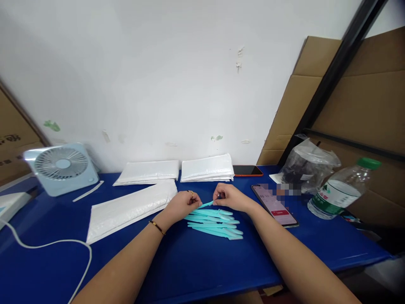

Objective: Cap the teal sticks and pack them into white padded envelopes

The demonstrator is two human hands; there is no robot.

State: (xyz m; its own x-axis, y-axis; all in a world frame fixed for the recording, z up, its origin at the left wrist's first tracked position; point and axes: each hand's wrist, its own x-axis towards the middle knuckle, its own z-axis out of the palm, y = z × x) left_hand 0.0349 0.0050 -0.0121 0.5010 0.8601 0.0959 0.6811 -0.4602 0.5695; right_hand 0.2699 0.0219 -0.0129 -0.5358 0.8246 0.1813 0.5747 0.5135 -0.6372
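My left hand (181,207) pinches one end of a slim turquoise eyebrow razor (206,205). The other end is between the thumb and fingers of my right hand (233,197), so the razor lies stretched across the gap between both hands. Just below, several more turquoise eyebrow razors (215,231) lie side by side on the blue tabletop (202,266), their wider ends pointing right. Beside my left hand rests a white padded mailer (129,210), set at a slant; its right end comes close to my fingers.
Two piles of white padded mailers, a left one (148,171) and a right one (207,166), lie by the wall. A fan (63,169) and cable (53,242) are left. A phone (275,207), dark phone (248,170), bagged cup (306,164) and bottle (341,194) stand or lie right.
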